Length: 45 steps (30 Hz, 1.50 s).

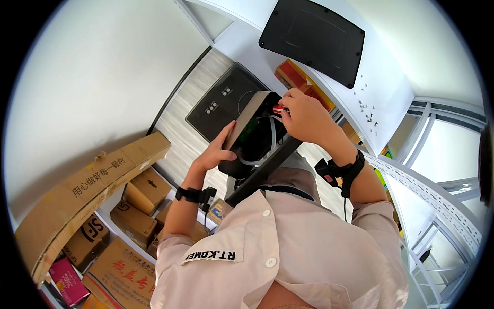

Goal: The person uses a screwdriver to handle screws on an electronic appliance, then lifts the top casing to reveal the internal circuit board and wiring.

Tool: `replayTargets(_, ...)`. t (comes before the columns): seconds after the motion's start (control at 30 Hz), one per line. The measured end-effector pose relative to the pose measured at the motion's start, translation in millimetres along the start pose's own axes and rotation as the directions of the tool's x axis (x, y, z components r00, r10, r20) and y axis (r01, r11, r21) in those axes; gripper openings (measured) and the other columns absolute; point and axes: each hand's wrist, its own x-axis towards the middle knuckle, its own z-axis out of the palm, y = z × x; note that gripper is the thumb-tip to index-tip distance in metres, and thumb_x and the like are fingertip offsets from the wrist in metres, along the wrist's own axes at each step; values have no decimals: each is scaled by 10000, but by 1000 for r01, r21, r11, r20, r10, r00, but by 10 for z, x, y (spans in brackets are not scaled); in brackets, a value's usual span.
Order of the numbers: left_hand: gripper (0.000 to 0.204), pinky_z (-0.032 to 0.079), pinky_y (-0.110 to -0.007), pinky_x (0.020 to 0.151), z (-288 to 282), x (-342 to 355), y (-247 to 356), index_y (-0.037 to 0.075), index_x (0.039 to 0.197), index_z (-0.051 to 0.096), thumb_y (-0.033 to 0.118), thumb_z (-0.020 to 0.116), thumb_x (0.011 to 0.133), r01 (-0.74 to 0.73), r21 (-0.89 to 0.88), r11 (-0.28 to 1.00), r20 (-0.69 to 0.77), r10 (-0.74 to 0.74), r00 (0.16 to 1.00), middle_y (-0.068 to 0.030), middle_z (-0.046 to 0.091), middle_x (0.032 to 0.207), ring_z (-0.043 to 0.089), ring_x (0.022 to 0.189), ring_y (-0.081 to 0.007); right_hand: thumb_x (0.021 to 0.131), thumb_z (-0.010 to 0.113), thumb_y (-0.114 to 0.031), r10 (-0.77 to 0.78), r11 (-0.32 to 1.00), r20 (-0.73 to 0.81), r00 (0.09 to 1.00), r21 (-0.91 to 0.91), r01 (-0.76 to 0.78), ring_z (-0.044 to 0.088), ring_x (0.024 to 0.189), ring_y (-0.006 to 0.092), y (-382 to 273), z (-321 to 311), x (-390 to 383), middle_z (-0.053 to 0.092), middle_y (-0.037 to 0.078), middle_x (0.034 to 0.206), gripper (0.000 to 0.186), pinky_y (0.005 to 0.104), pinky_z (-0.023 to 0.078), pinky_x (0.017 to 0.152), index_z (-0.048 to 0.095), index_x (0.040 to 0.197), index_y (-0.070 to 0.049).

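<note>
An opened device housing [248, 117], grey-brown on its outer side and black within, stands tilted in front of my body. Inside it show a green circuit board [250, 129] and pale bent tubes [273, 135]. My left hand [212, 153] grips the housing's left side, its thumb near the lower rim. At the far end of the opening, my right hand [304, 114] is closed on a small red and white thing [278, 109]; its kind is mostly hidden by the fingers. A black bar [267, 170] runs along the housing's near right side.
A dark panel with round buttons [206, 116] lies beyond the housing. On the white worktop [383, 77] are a black cover plate [314, 41] and several scattered small screws [369, 110]. Cardboard boxes [134, 221] crowd the lower left. A yellow and red box [296, 77] sits under the worktop.
</note>
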Motion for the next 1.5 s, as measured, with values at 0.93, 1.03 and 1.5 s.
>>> replayTargets(0.93,1154,255,-318,1223,-33,-63,-34,-13,1653,206,245,708,646,-19,-7,1000,-22,19,1000,-186,351,1640,368,1488,-276,889,617,-175,91,995,-28,995,49,-90,680,932,398,-64,-2,16,636,184,1063,230,474,568,825,711,973,17)
replayTargets(1.03,1151,186,-321,1252,-28,-82,-56,6,1656,221,229,682,625,-8,-36,999,-27,7,1000,-154,334,1655,317,1524,-256,891,623,-183,93,994,-26,995,60,-92,676,934,402,-70,1,16,639,183,1065,228,480,562,831,711,972,11)
replayTargets(1.5,1140,210,-299,1236,-25,-101,20,2,1658,204,211,676,641,-7,-41,999,-17,6,1000,-161,369,1628,348,1504,-258,893,611,-149,77,993,-55,996,95,-71,684,889,392,83,115,1,630,165,1080,217,462,547,822,709,992,18)
